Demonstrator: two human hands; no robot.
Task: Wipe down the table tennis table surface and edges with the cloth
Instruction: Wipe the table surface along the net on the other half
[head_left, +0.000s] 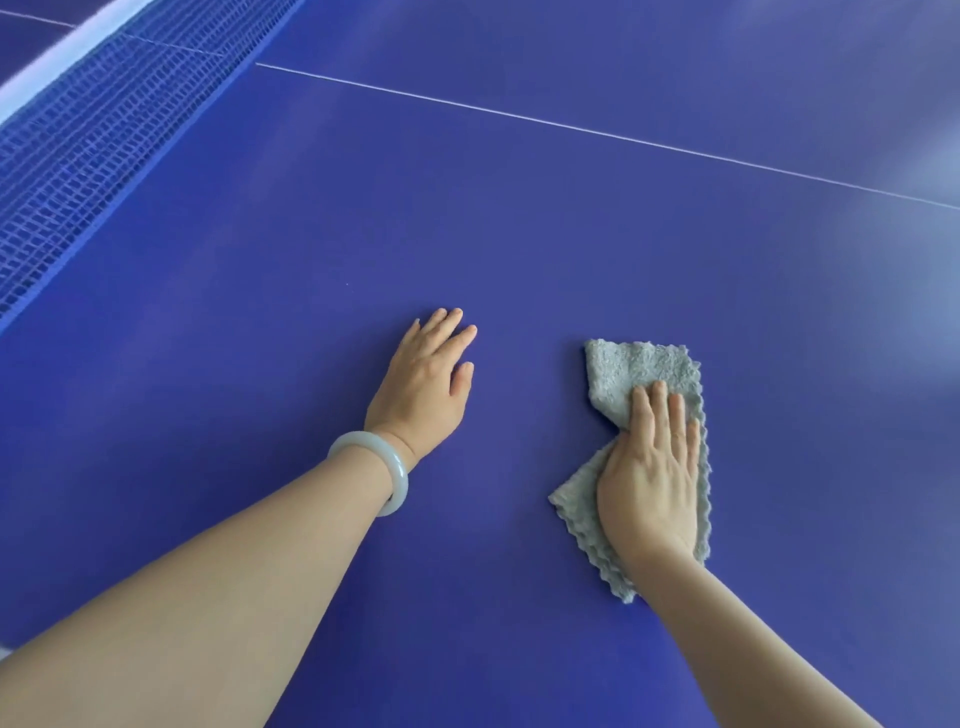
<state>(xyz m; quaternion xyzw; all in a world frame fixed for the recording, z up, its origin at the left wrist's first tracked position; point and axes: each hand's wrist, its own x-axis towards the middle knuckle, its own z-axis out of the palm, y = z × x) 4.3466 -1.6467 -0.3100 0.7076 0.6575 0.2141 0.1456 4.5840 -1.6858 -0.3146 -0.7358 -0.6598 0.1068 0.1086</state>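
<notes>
Cloth (636, 370) sits under my right fingers (660, 408), straight and pressing it flat to spread the wipe; my left fingers (453, 339), straight too, seemingly brace me on the tabletop (519, 234), well apart from the net (78, 156).

Deep violet-blue all over the table (519, 234), and a thin white line (571, 127) cuts straight across it. The net (78, 156) shows a blue square mesh with a white band (47, 73) along its top. The cloth (634, 369) is plain pale grey with a wavy edge. The bangle (387, 465) gleams milky white-green.
</notes>
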